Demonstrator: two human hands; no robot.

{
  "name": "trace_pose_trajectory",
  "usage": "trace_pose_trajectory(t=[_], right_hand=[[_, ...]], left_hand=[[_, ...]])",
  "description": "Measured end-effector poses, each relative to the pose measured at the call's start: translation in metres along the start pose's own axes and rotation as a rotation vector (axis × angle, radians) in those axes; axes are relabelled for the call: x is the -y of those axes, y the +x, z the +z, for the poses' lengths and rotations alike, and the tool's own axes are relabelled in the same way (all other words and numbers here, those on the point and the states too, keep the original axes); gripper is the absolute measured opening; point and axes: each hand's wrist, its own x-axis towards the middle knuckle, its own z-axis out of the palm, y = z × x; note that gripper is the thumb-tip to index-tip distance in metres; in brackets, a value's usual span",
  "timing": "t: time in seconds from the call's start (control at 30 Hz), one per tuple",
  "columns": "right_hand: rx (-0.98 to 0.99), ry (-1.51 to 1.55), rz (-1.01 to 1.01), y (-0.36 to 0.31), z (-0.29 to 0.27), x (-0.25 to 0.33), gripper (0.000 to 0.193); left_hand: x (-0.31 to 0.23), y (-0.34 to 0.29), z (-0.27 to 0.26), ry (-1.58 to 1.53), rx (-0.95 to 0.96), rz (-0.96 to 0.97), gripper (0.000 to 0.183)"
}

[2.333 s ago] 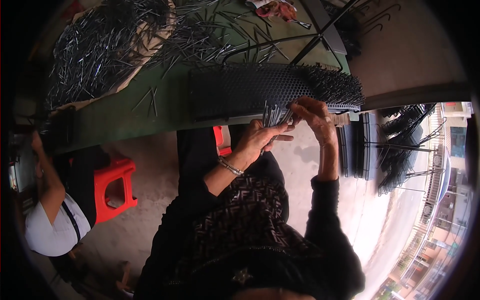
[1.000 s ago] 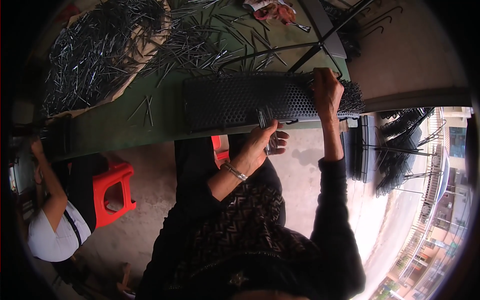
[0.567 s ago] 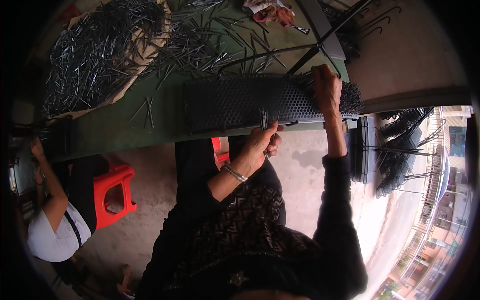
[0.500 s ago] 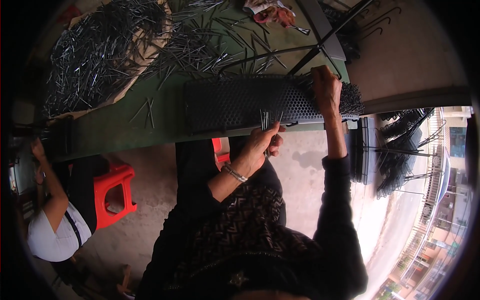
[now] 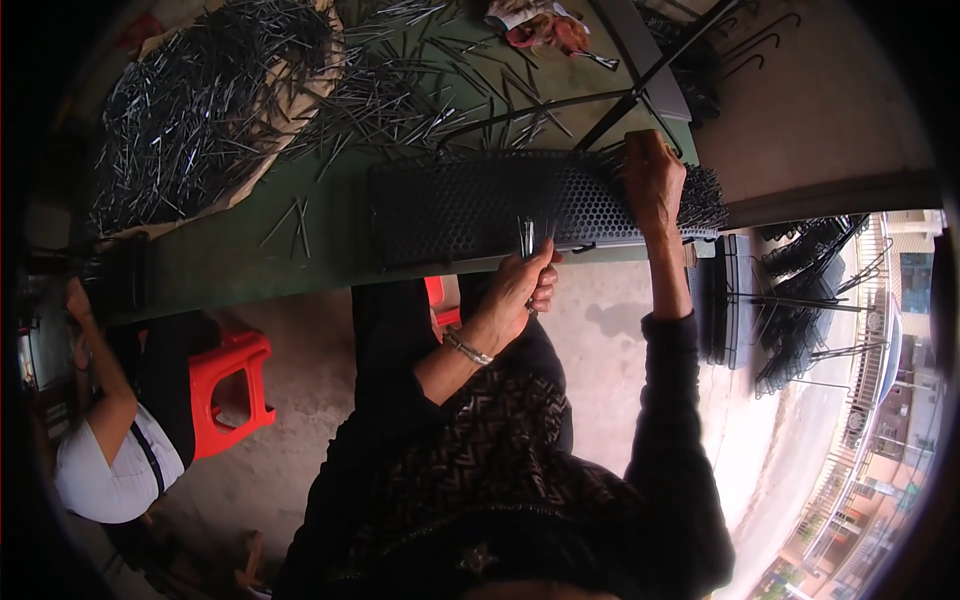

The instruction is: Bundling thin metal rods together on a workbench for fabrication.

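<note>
A long dark tray (image 5: 480, 213) pierced with rows of round holes lies along the near edge of the green table. Thin dark metal rods (image 5: 707, 196) stand packed in the holes at its right end. My left hand (image 5: 524, 283) is closed around a small bunch of thin metal rods (image 5: 528, 236), which point up in front of the tray's near side. Over the tray's right part, beside the packed rods, my right hand (image 5: 655, 180) is closed with its fingertips turned down. What the right fingers pinch, if anything, is hidden.
A big heap of dark rods (image 5: 190, 120) lies on brown paper at the far left, with more rods scattered on the green table (image 5: 270, 265). A dark metal bar (image 5: 610, 118) crosses behind the tray. Racks (image 5: 800, 300) stand at right. At left are a red stool (image 5: 232, 385) and another person (image 5: 115, 450).
My left hand's thumb and the rods in it have shifted slightly. My right hand stays in almost the same place over the tray's right part.
</note>
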Motion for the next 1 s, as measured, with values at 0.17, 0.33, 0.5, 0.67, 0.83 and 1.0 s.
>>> trace_pose_trajectory(t=[0.17, 0.33, 0.5, 0.67, 0.83, 1.0], right_hand=[[-0.099, 0.06, -0.067, -0.025, -0.015, 0.037, 0.011], [0.032, -0.055, -0.455, -0.074, -0.019, 0.063, 0.036], [0.084, -0.137, -0.581, -0.084, -0.025, 0.073, 0.046], [0.203, 0.442, 0.013, -0.091, -0.035, 0.088, 0.029], [0.347, 0.714, 0.504, -0.063, -0.031, 0.065, 0.028], [0.427, 0.832, 0.585, -0.07, -0.021, 0.056, 0.019]], left_hand=[[-0.015, -0.003, 0.006, 0.049, 0.078, 0.011, 0.032], [-0.034, 0.002, 0.025, 0.083, 0.062, 0.132, 0.027], [-0.045, 0.008, 0.014, 0.16, -0.043, 0.1, 0.02], [-0.041, 0.007, 0.013, 0.184, -0.018, 0.146, 0.022], [-0.037, -0.009, 0.03, 0.409, 0.048, 0.216, 0.023], [-0.023, -0.008, 0.025, 0.417, 0.02, 0.266, 0.029]])
